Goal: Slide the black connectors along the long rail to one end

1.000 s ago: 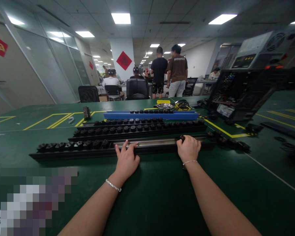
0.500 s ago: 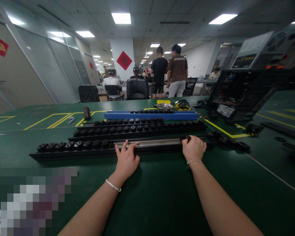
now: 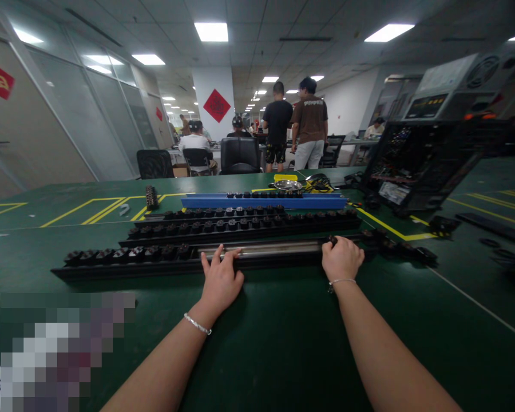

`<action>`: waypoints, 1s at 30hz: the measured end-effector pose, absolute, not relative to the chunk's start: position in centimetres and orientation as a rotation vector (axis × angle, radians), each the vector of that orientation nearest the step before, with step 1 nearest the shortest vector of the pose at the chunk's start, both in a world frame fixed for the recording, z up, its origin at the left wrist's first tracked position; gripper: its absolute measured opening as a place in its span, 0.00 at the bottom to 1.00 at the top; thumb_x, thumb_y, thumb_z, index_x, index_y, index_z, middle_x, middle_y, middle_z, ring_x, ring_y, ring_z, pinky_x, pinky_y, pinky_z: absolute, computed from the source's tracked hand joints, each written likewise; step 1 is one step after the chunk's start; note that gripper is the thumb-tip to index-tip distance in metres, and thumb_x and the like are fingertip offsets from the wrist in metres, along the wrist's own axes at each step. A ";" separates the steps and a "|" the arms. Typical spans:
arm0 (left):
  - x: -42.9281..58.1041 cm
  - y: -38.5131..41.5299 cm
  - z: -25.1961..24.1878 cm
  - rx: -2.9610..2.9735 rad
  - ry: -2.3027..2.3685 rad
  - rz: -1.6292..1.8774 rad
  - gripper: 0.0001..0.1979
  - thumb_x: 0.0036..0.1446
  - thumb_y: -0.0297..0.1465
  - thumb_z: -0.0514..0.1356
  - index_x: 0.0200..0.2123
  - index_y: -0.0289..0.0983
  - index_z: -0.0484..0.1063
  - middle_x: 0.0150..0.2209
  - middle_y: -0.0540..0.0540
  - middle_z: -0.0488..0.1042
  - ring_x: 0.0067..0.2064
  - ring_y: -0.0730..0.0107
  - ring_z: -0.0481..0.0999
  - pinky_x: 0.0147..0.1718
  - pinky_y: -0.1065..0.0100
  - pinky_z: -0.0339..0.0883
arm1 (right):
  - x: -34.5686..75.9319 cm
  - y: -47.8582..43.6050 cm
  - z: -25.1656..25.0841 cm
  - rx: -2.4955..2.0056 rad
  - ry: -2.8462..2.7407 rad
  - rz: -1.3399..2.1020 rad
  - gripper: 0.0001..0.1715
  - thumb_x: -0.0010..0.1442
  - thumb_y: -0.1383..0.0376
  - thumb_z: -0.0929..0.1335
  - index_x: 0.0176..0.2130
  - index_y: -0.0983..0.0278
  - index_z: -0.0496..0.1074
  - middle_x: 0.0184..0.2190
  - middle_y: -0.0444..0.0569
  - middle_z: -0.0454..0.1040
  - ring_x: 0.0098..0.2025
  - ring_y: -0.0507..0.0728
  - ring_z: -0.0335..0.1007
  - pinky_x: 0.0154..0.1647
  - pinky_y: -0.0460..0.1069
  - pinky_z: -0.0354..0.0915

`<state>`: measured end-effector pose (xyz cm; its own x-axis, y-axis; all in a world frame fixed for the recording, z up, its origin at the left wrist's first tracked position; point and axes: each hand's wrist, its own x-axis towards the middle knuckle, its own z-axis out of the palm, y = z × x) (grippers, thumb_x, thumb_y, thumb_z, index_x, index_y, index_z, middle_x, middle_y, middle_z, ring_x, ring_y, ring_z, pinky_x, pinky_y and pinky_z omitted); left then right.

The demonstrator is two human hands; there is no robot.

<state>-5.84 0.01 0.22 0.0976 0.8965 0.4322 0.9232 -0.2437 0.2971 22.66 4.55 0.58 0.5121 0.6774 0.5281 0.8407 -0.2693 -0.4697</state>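
Observation:
A long black rail (image 3: 133, 273) lies across the table in front of me, with a row of black, knob-like modules (image 3: 130, 254) on its left half and a bare metallic channel (image 3: 278, 248) to their right. My left hand (image 3: 221, 278) rests on the rail's near edge and channel, fingers spread, holding nothing. Toward the rail's right end, my right hand (image 3: 342, 258) is closed around a black module (image 3: 332, 240) that sits at the channel. Most of that piece is hidden by the fingers.
Behind lie more black rails (image 3: 244, 226) with modules and a blue rail (image 3: 264, 202). An open computer case (image 3: 416, 166) stands at the right on the green table (image 3: 283, 355). Loose black parts (image 3: 424, 256) lie right of my right hand. Two people (image 3: 294, 123) stand far off.
My right hand has slid slightly to the right along the rail with the black module in its grip. The left hand stays in place.

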 end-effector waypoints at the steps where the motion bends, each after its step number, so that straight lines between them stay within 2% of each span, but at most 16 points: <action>1: -5.8 0.0 0.2 -2.291 -1.901 -0.838 0.24 0.52 0.28 0.52 0.54 0.42 0.62 0.52 0.44 0.71 0.64 0.52 0.53 0.60 0.34 0.32 | 22.8 4.6 0.6 -2.030 -1.231 -0.287 0.24 0.54 0.63 0.58 0.43 0.71 0.72 0.43 0.61 0.73 0.45 0.63 0.63 0.54 0.61 0.50; 30: -5.9 -0.1 0.2 -2.306 -1.898 -0.844 0.24 0.52 0.28 0.52 0.55 0.42 0.62 0.52 0.45 0.72 0.64 0.52 0.53 0.60 0.34 0.31 | 24.6 4.6 0.7 -2.068 -1.093 -0.255 0.23 0.54 0.64 0.59 0.45 0.71 0.72 0.44 0.62 0.72 0.48 0.65 0.63 0.52 0.61 0.52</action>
